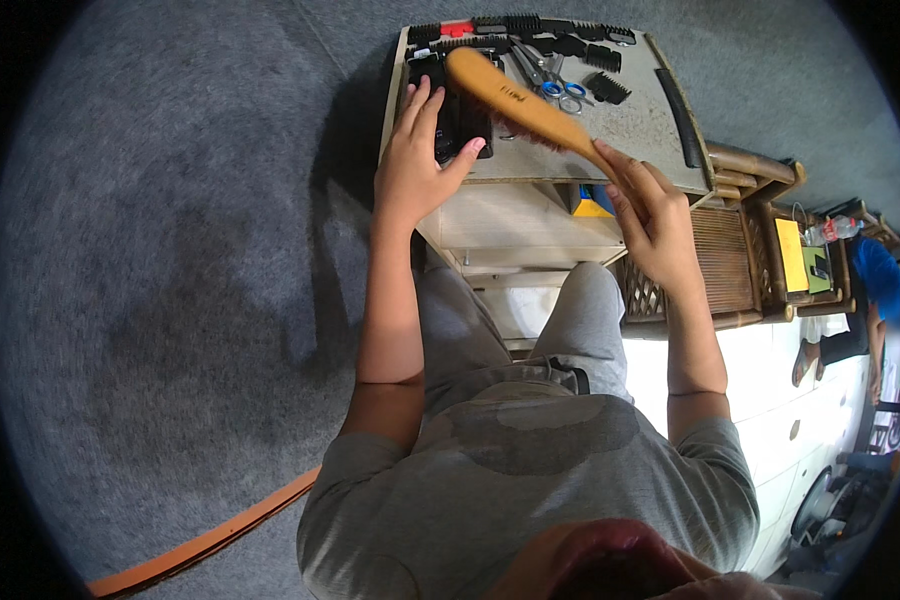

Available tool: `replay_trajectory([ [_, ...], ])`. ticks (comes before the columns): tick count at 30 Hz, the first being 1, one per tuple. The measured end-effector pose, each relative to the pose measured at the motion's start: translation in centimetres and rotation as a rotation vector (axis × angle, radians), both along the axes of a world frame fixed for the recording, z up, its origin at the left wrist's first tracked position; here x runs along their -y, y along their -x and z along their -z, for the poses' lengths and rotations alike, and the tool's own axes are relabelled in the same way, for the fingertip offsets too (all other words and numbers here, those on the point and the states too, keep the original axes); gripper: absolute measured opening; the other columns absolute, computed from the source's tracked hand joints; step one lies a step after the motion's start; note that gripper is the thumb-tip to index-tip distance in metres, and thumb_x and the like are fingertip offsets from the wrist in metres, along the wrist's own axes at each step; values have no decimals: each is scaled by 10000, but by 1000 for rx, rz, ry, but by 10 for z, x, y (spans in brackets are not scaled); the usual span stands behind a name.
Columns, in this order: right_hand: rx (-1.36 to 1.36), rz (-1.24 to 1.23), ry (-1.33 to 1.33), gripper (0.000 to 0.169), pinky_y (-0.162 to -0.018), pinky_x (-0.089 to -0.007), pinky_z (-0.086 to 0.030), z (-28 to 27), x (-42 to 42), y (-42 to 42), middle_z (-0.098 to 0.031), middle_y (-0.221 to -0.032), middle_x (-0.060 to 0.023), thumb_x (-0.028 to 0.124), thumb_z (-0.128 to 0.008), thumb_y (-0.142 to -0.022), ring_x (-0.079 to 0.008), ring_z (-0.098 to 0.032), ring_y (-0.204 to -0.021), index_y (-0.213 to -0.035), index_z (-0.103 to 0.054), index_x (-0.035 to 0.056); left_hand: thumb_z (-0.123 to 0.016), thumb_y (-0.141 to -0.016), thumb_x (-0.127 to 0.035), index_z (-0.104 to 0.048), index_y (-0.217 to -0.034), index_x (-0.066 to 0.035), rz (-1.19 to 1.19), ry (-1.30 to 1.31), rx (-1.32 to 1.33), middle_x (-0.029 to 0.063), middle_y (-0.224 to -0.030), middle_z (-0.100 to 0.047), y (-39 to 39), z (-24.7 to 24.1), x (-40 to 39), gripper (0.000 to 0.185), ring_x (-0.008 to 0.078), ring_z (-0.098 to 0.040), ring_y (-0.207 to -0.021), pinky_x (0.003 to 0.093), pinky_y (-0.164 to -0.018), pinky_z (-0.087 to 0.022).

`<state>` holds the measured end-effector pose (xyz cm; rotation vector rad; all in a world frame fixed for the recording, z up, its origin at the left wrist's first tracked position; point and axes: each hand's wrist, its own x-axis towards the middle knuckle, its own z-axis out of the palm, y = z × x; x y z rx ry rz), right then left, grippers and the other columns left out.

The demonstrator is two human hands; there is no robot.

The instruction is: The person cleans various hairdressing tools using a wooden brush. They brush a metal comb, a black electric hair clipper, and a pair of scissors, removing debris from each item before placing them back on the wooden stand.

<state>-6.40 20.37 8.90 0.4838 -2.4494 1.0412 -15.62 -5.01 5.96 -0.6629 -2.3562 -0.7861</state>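
My right hand [654, 217] grips the thin handle of a wooden brush [521, 101] with dark reddish bristles. The brush slants up and left over a small white cabinet top [615, 142], bristles facing down. My left hand [424, 154], fingers apart, is over the left side of that top, beside black hair clippers [444, 139]; whether it touches them I cannot tell. Beyond the brush lie scissors [529, 64], some with blue finger rings [551, 88]. Several black clipper guards [607, 88] and a red guard [457, 28] line the far edge. A black comb [677, 116] lies along the right edge.
An open shelf under the top holds a yellow-and-blue box [591, 204]. At right stands bamboo furniture [720, 255] with a yellow sheet [792, 255] and a plastic bottle [840, 229]. A person in blue [879, 274] is farther right. A grey wall [180, 262] fills the left.
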Motion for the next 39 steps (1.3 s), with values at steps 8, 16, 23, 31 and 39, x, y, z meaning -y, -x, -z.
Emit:
replay_trajectory([
  [8, 61, 27, 46, 409, -575, -300, -431, 10, 2, -14, -561, -737, -139, 17, -558, -804, -223, -531, -605, -1203, -541, 108, -637, -764, -365, -449, -1248, -14, -25, 32, -2, 192, -1374, -331, 4, 4, 2, 627, 337, -284, -1292, 392, -1008, -329],
  [16, 29, 11, 103, 396, -559, -293, -415, 24, 1, -22, -560, -734, -125, 5, -562, -793, -202, -498, -576, -1186, -542, 55, -645, -753, -344, -509, -1211, -69, -31, 67, 27, 181, -1390, -312, 2, 1, 0, 551, 337, -275, -1299, 403, -996, -342],
  [23, 30, -30, 54, 387, -593, -287, -430, 26, -2, -29, -582, -776, -140, 6, -575, -778, -206, -518, -601, -1165, -552, 17, -615, -772, -197, -491, -1210, -15, -43, 58, 37, 169, -1380, -338, -2, 1, -2, 491, 340, -317, -1278, 399, -1023, -306],
  [31, 40, 293, 296, 359, -752, -329, -482, 30, -28, -26, -625, -1034, -158, 20, -542, -815, -228, -625, -899, -1173, -536, 17, -616, -772, -213, -524, -1195, -62, 3, 54, 15, 168, -1374, -349, 0, -5, -5, 459, 363, -315, -1273, 417, -1018, -306],
  [39, -145, 374, 51, 366, -765, -345, -498, 24, -46, -17, -608, -1066, -173, -29, -523, -811, -266, -611, -970, -1172, -541, 21, -649, -749, -263, -526, -1184, -48, 14, 51, -21, 192, -1362, -352, 4, -2, -4, 501, 375, -325, -1262, 419, -1006, -323],
])
